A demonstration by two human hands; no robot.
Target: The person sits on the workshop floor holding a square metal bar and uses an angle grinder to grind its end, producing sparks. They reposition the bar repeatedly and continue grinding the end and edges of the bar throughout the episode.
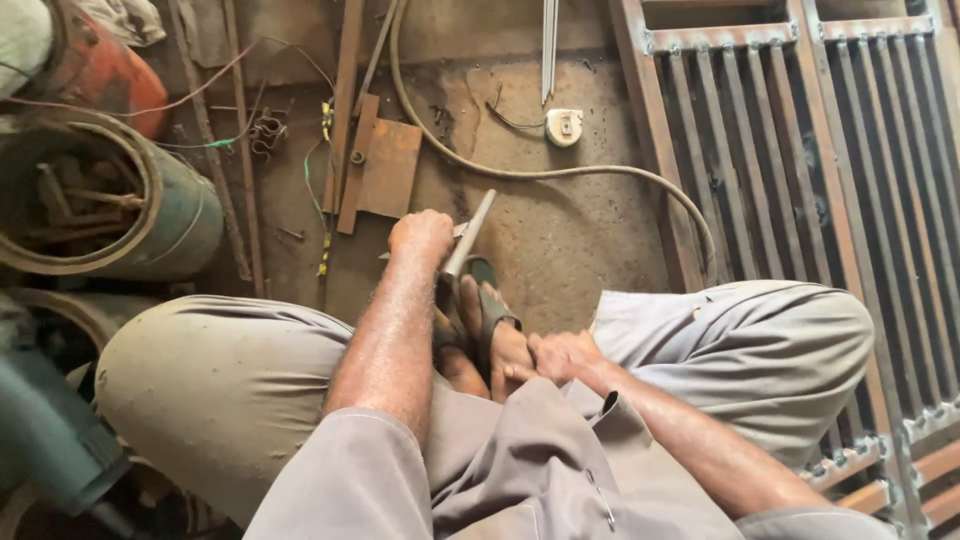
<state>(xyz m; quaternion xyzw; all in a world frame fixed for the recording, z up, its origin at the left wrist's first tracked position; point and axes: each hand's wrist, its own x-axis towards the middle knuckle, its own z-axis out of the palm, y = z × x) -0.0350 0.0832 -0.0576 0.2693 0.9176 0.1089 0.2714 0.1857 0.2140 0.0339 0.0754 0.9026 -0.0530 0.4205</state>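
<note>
From the head camera, the person is squatting over a concrete floor [560,230]. The left hand [420,235] is reaching forward, its grip closing around a short grey metal bar [468,235] that is angling up and to the right, just beyond a sandalled foot [485,305]. The right hand [560,355] is resting near the ankle, fingers curling; whether it is gripping anything I cannot tell. A rusty flat plate [385,165] is lying farther off, a hose [520,172] curving past, and a metal grille [800,150] is sitting at right.
</note>
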